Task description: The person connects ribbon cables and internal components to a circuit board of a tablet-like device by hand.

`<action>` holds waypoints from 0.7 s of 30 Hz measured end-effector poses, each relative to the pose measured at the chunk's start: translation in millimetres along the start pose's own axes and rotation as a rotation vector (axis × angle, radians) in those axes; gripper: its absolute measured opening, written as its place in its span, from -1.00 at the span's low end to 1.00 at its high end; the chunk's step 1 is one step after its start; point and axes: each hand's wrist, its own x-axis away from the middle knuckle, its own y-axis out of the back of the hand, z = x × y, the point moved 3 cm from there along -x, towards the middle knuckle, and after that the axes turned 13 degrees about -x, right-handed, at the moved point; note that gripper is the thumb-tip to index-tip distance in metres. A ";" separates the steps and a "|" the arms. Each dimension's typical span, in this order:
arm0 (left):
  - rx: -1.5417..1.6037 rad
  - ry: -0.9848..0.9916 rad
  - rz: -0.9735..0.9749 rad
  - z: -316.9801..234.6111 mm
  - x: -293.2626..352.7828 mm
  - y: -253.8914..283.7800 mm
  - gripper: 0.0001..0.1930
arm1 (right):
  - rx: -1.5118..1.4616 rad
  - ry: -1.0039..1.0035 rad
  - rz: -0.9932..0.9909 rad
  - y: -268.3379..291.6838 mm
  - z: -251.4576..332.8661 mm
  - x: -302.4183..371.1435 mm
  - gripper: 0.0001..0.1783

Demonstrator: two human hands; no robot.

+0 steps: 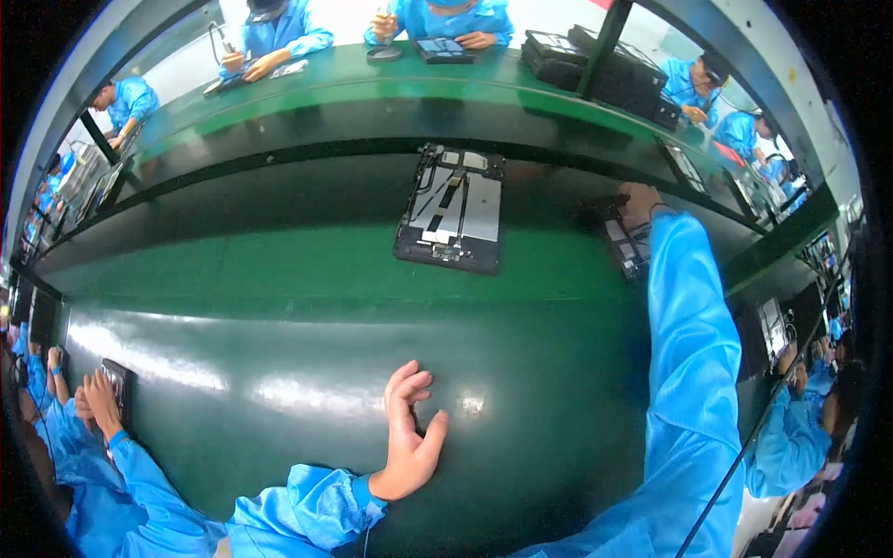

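My left hand (414,437) hovers low over the green worktable, its thumb apart from its loosely curled fingers and nothing in it. Stretched far to the right, my right hand (640,203) grips the far end of an opened tablet (629,244), whose inner parts show. Its fingers are partly hidden and in shadow. Another opened tablet (452,209) lies at the back middle of the table, away from both hands. Its light grey battery, black ribbon cables and small circuit board face up within a black housing.
The green worktable (242,363) spreads around my hands. A dark frame bar (307,152) runs along its back. At the left, a co-worker's hands (100,400) hold a dark device. Across the table, people in blue work, beside stacked black trays (614,79). A thin black cable (744,456) crosses the right side.
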 end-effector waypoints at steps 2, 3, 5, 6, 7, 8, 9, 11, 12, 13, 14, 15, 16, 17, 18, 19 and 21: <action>-0.044 -0.003 0.023 -6.4 2.8 0.4 -0.40 | 0.109 0.039 0.028 -5.6 10.9 4.6 -0.29; -0.069 -0.029 0.057 -9.1 1.4 -3.4 -0.40 | 0.078 0.044 0.070 -1.4 8.9 3.5 -0.29; -0.090 -0.033 0.070 -14.3 0.6 -7.4 -0.41 | 0.012 0.057 0.151 -2.0 9.4 4.7 -0.30; -0.121 -0.042 0.086 -15.5 -0.1 -10.1 -0.43 | -0.021 0.064 0.187 0.9 5.1 3.6 -0.31; -0.153 -0.052 0.102 -16.6 -0.5 -12.5 -0.44 | -0.053 0.074 0.223 9.1 -2.6 5.4 -0.31; -0.153 -0.056 0.099 -16.7 -0.9 -14.6 -0.44 | -0.086 0.084 0.258 10.5 -7.2 8.7 -0.32; -0.136 -0.066 0.104 -16.2 -0.7 -16.4 -0.47 | -0.122 0.102 0.295 11.8 -8.0 12.5 -0.32; -0.127 -0.077 0.100 -16.5 0.7 -19.5 -0.51 | -0.193 0.140 0.370 12.0 -0.8 10.9 -0.33; -0.137 -0.094 0.128 -15.9 -0.3 -25.5 -0.54 | -0.220 0.135 0.400 26.8 -15.5 10.7 -0.33; -0.159 -0.102 0.145 -17.0 0.3 -28.4 -0.57 | -0.251 0.146 0.437 33.8 -20.3 11.1 -0.34; -0.158 -0.105 0.143 -18.6 -0.8 -29.5 -0.57 | -0.282 0.156 0.474 37.0 -25.5 13.8 -0.34; -0.185 -0.122 0.149 -20.8 -2.4 -32.8 -0.60 | -0.309 0.153 0.512 46.1 -34.4 15.7 -0.35; -0.210 -0.142 0.159 -23.4 -2.6 -35.7 -0.62 | -0.337 0.145 0.548 62.3 -47.7 19.9 -0.35; -0.192 -0.148 0.171 -25.2 -3.1 -39.1 -0.62 | -0.364 0.134 0.582 73.6 -57.7 22.6 -0.36; -0.206 -0.159 0.171 -25.7 -4.0 -39.8 -0.63 | -0.397 0.138 0.622 74.2 -58.9 27.5 -0.36; -0.239 -0.159 0.156 -25.4 -3.1 -38.2 -0.64 | -0.398 0.159 0.633 72.5 -38.5 31.8 -0.36; -0.247 -0.164 0.137 -27.9 -1.6 -38.5 -0.64 | 0.098 0.147 0.524 82.7 -19.3 47.9 -0.21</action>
